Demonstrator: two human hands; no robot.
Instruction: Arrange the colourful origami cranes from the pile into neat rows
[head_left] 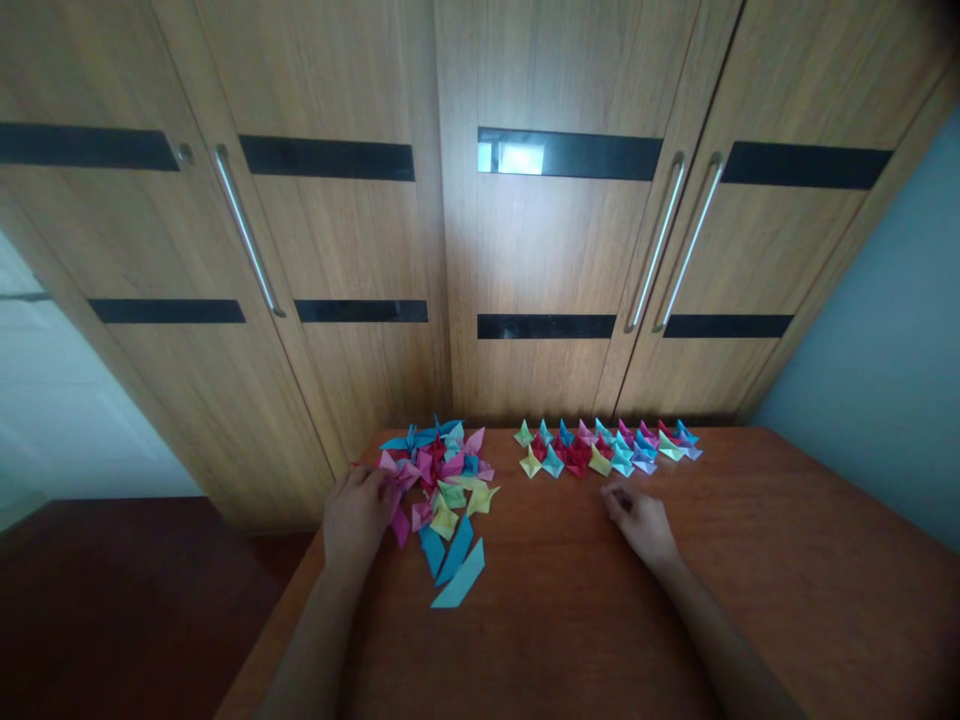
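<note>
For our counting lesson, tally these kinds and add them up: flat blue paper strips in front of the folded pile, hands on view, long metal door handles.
Flat blue paper strips: 3
Hands, left hand and right hand: 2
Long metal door handles: 3
Total: 8

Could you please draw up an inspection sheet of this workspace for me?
Surface: reddish-brown wooden table.
Job's things: a loose pile of colourful folded paper pieces on the left; rows of folded paper pieces on the right; blue paper strips in front of the pile.
Clutter: nothing seen.
Hands: left hand at the pile's left edge, by a pink piece, grip unclear; right hand in front of the rows, fingers curled, contents unclear.
Cables: nothing seen.
Surroundings: wooden cupboard behind, pale blue wall right, dark floor left.
</note>
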